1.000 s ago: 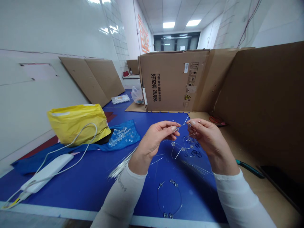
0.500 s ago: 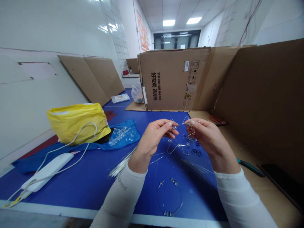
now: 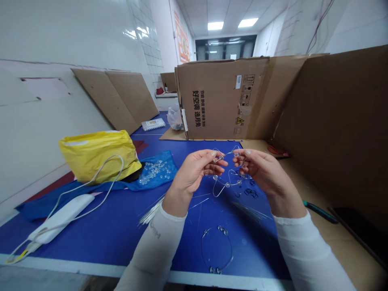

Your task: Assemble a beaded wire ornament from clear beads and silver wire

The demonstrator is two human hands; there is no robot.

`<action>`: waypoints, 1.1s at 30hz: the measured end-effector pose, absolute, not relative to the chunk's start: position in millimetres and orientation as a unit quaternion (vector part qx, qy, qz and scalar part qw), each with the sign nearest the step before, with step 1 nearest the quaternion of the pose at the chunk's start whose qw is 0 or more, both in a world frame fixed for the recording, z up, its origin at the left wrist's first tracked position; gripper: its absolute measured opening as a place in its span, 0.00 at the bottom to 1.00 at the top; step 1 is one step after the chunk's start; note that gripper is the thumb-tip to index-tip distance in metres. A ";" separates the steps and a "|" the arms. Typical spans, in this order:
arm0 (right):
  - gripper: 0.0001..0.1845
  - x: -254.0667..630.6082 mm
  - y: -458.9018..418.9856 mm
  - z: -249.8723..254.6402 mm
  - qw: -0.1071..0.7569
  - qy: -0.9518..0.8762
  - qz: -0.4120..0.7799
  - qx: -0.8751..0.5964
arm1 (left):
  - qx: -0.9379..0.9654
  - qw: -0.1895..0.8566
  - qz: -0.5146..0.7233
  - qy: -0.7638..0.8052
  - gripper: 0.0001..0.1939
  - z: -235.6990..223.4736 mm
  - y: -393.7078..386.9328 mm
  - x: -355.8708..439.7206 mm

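Observation:
Between my hands, above the blue table, is a thin wire strung with clear beads (image 3: 227,184), bent into loops. My left hand (image 3: 200,167) pinches it beside one bead, thumb against forefinger. With thumb and forefinger my right hand (image 3: 257,169) grips the same wire by another bead; its other fingers are curled and partly hidden. Part of the beaded wire hangs below the fingers. Nearer me on the table lies a separate wire ring with clear beads (image 3: 218,270). Under my right hand are small dark rings (image 3: 251,193).
A blue cloth (image 3: 168,161) bearing loose clear beads lies left, by a yellow bag (image 3: 100,155) and a white power strip (image 3: 62,218). Bundled wires (image 3: 151,212) lie by my left forearm. A cardboard box (image 3: 221,97) stands behind; teal-handled pliers (image 3: 320,212) are at right.
My hands have shifted slightly up and away, and the held wire shows more between them. The hanging beaded loops have swung a little left. Both pinches stay closed.

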State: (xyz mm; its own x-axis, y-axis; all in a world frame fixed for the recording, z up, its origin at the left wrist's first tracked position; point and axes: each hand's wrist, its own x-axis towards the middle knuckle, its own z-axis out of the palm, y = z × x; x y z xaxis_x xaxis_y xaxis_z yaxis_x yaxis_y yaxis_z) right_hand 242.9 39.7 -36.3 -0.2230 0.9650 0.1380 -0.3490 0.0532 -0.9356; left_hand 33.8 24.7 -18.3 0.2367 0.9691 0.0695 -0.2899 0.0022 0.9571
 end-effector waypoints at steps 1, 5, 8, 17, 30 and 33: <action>0.22 243.4 39.9 -36.4 0.538 -0.488 0.611 -0.314 | 0.484 0.619 0.511 0.348 0.10 -17.9 25.0 33.5; 0.21 245.4 40.7 -37.8 0.538 -0.495 0.610 -0.306 | 0.475 0.624 0.517 0.343 0.09 -16.4 26.0 32.5; 0.20 247.5 41.5 -38.8 0.541 -0.502 0.605 -0.300 | 0.468 0.625 0.524 0.339 0.08 -15.9 27.2 31.3; 0.21 252.0 45.0 -39.1 0.542 -0.509 0.596 -0.304 | 0.477 0.613 0.530 0.340 0.10 -17.1 30.7 27.2; 0.24 249.9 42.2 -33.7 0.530 -0.463 0.645 -0.297 | 0.503 0.612 0.519 0.321 0.11 -21.5 30.8 26.0; 0.22 248.6 43.6 -34.2 0.557 -0.448 0.631 -0.302 | 0.504 0.611 0.516 0.325 0.11 -20.3 30.6 27.5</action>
